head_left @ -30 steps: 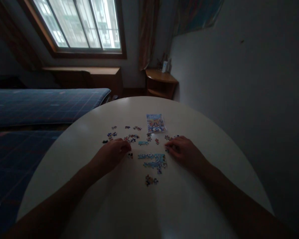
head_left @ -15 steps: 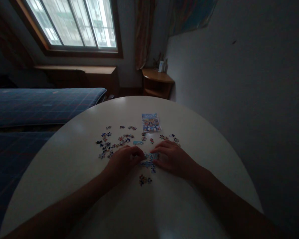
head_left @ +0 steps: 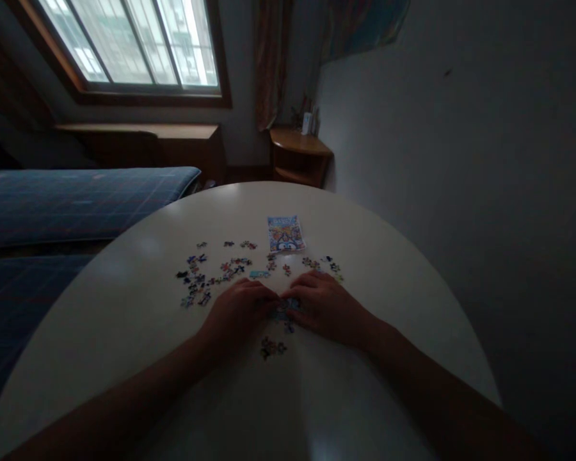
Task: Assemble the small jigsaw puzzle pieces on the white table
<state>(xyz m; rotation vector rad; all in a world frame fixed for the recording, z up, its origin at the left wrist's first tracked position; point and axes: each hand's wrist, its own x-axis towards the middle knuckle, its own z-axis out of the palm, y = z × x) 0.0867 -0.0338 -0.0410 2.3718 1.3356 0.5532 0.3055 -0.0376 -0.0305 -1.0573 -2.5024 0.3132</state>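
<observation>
The left hand (head_left: 240, 310) and the right hand (head_left: 324, 307) lie palm down just below the middle of the frame, fingers curved forward, their tips almost meeting over the joined puzzle section (head_left: 284, 310). Most of that section is hidden under them, and only a sliver of blue shows in the gap. The light is too dim to tell whether either hand pinches a single piece or simply presses on the section. From how the 2 hands close in on 1 spot, the work in hand looks like seating or holding pieces at that section. Just below it sits a small joined cluster (head_left: 272, 347), apart from both hands. Loose pieces (head_left: 194, 288) are scattered to the left of centre, a few more loose bits (head_left: 324, 264) lie above the right hand, and 1 pale blue piece (head_left: 259, 274) lies alone above the left. The printed reference picture (head_left: 285, 234) lies flat higher up on the round white table (head_left: 125, 307). Any further fit calls for a light touch, since the section can slide on the smooth top, and for a clear look at the pieces, which this dim light does not give. A window (head_left: 134, 45) fills the upper left, and a blue bed (head_left: 77, 198) lies at the left edge.
</observation>
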